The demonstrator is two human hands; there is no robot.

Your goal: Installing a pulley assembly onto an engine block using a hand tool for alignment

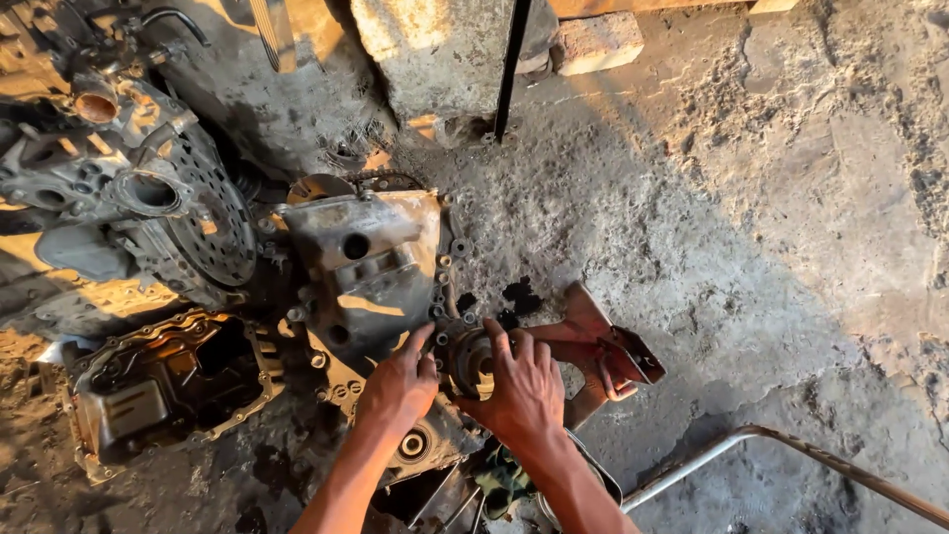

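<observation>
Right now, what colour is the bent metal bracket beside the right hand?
Rusty reddish-brown bracket, by the right hand; head view.
</observation>
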